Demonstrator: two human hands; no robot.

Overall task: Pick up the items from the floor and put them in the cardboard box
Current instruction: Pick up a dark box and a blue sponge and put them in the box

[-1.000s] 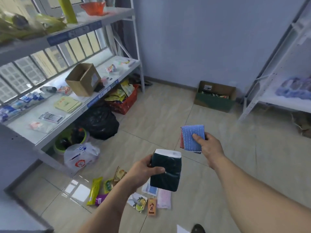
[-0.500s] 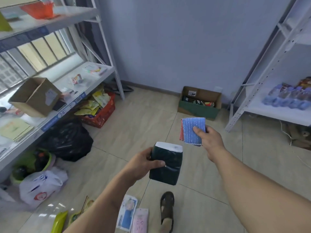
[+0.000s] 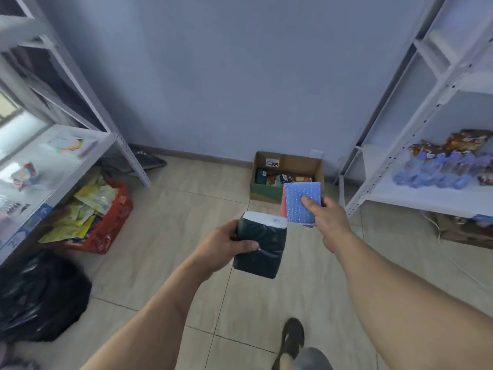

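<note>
My left hand (image 3: 226, 244) grips a dark green pack with a white top (image 3: 262, 249) in front of me. My right hand (image 3: 326, 217) pinches a blue sparkly cloth pack with a red layer behind it (image 3: 298, 202). The cardboard box (image 3: 286, 162) stands open on the floor against the far wall, just beyond my right hand, with several colourful packets inside.
A white shelf rack (image 3: 64, 161) runs along the left, with a red basket of yellow packets (image 3: 106, 220) and a black bag (image 3: 40, 295) beneath it. Another white rack (image 3: 416, 156) with blue bottles stands on the right. My shoe (image 3: 293, 337) is on the tiles below.
The view has swung right and forward. The cardboard box is nearer and more central. The items lying on the floor at lower left have dropped out of view. Both hands keep their packs.
</note>
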